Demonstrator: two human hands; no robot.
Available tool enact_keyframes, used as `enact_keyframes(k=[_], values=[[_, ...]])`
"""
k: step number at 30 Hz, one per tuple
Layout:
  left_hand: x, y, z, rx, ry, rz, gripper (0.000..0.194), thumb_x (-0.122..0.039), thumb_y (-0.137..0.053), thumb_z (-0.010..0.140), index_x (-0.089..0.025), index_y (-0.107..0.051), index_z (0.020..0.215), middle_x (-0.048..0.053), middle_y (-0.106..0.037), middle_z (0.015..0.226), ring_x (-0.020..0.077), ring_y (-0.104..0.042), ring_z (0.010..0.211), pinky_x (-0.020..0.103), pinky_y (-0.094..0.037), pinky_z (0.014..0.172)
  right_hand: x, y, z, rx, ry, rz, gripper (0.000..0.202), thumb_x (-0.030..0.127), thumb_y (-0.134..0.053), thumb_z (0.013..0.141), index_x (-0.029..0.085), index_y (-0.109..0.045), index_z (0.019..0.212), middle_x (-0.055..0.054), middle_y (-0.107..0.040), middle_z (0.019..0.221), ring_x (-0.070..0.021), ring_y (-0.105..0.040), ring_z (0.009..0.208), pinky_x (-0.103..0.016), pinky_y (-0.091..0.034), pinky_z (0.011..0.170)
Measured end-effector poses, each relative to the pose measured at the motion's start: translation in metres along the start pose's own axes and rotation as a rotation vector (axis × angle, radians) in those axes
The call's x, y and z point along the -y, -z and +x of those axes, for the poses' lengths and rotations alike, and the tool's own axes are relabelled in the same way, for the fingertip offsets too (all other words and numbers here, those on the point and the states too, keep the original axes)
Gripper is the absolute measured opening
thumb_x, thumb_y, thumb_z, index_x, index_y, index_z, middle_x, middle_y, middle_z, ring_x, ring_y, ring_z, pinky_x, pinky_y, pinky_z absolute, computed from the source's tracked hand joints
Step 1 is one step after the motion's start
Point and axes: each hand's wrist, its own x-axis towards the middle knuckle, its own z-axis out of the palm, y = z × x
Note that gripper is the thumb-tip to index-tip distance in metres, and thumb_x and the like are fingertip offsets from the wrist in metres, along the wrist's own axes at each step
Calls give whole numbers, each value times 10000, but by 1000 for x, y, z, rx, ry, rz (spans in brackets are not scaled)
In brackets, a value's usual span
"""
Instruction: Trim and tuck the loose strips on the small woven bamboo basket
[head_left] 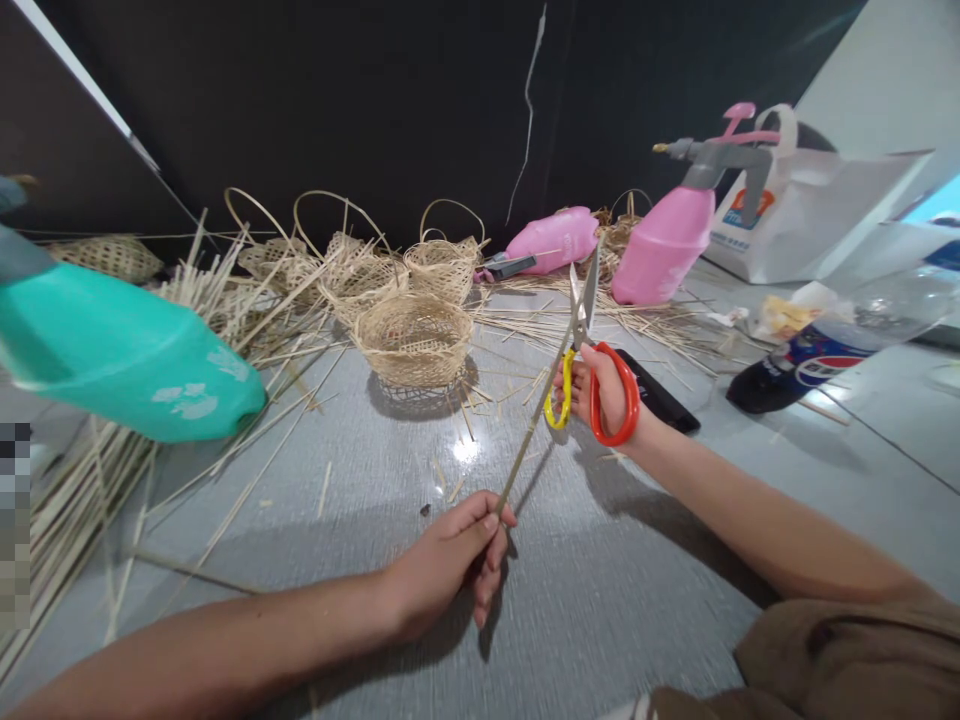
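Observation:
My left hand (465,548) pinches the lower end of a thin bamboo strip (523,445), which slants up and to the right. In my right hand (606,392) is a pair of scissors (616,410) with one red and one yellow handle loop. Its blades point upward and are parted, close to the strip's upper part; whether they touch it I cannot tell. Beyond both hands sits a woven basket (412,345) on the grey floor. A black flat object (654,392) lies behind my right wrist.
Several handled baskets (444,262) line the dark wall. Loose strips (82,530) pile at left beside a green spray bottle (127,345). At right are a pink spray bottle (667,240), a cola bottle (810,360) and a white bag (787,220). Another pink bottle (555,240) lies on its side.

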Motion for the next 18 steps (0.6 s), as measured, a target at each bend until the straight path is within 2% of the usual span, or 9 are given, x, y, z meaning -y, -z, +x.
enact_keyframes(k=[9, 18], values=[[3, 0, 0, 50, 52, 8, 242, -411, -584, 949, -187, -495, 939, -72, -500, 628, 47, -430, 398, 147, -435, 358, -1, 0, 0, 40, 65, -55, 605, 794, -660, 686, 203, -533, 700, 15, -507, 625, -101, -467, 508, -247, -429, 471], [2, -1, -2, 28, 35, 10, 235, -409, -574, 964, -187, -500, 942, -71, -495, 630, 48, -418, 406, 149, -430, 369, -1, -1, -2, 81, 8, -39, 652, 807, -728, 627, 205, -494, 718, 70, -402, 582, -52, -327, 423, -208, -287, 380]])
